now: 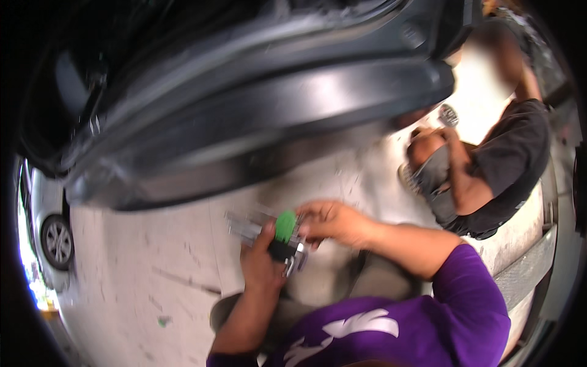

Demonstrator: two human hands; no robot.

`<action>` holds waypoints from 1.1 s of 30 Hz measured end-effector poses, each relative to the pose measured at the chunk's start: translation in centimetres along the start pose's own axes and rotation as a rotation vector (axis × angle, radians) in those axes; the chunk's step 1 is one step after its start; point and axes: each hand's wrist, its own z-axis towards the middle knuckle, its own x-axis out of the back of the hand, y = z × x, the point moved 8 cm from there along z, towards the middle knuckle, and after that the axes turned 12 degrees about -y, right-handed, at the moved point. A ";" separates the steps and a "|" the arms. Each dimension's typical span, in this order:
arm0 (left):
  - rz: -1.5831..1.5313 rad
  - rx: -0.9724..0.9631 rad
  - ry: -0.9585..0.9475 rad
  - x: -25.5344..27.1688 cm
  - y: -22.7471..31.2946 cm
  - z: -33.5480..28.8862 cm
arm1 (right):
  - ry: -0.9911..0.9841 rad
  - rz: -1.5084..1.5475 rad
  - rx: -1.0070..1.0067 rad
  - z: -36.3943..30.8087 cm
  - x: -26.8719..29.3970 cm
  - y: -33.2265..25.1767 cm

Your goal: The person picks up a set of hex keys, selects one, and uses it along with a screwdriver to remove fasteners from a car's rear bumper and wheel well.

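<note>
A hex key set (285,227) with a green and black holder is in front of my body, its thin metal rods blurred by motion. Long rods point to the left, and short bent ends show at the lower right. My left hand (262,257) is closed round the black part of the holder, thumb along its side. From the right, my right hand (330,221) meets the green part with bent, closed fingers. Whether those fingers pinch a single key is hidden.
A dark vehicle's large curved body panel (275,110) hangs across the top, above my hands. At the right a person in dark clothes (513,159) crouches close by. A silver car (46,214) stands far left. A small green scrap (164,320) lies on the pale floor (134,263).
</note>
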 end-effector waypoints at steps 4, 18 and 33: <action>-0.059 -0.052 0.055 0.2 0.1 -0.1 | 0.081 -0.026 -0.078 0.2 0.7 0.1; -0.018 -0.031 0.040 -0.3 -0.4 0.4 | 0.143 -0.082 -0.137 -0.6 1.6 0.2; -0.060 -0.028 0.177 1.9 -1.3 1.2 | 0.315 -1.193 0.138 -1.9 -0.4 -3.7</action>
